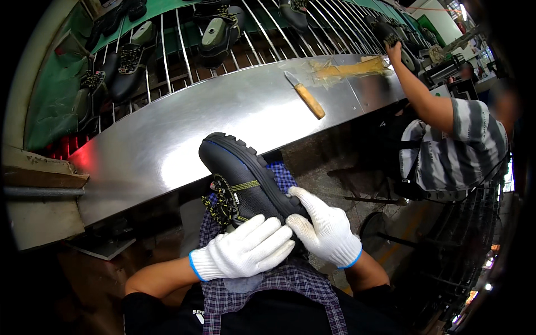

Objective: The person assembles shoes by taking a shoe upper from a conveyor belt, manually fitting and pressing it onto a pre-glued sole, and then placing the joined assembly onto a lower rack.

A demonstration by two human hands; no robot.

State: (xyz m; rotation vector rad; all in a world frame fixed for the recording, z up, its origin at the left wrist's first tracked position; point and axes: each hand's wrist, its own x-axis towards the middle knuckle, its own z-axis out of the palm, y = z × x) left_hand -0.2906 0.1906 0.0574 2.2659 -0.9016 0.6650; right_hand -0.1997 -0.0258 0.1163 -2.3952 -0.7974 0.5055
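A black leather work shoe (229, 162) with a lugged sole, yellow stitching and black-and-yellow laces lies on its side over my lap, its toe pointing away toward the metal bench. White knit gloves with blue cuffs cover both hands. My left hand (245, 249) lies flat across the heel end, fingers stretched out together. On the sole side, my right hand (324, 226) grips the heel end between thumb and fingers; part of its grip is hidden. A knife (306, 97) with a wooden handle rests on the bench beyond the shoe.
The shiny metal bench (134, 151) runs across in front of me. Behind it, a rack of metal rods (181, 47) carries several black shoes (220, 34). Yellowish tape (352, 68) sticks to the bench. At right, a person in a striped shirt (452, 151) reaches to a shoe.
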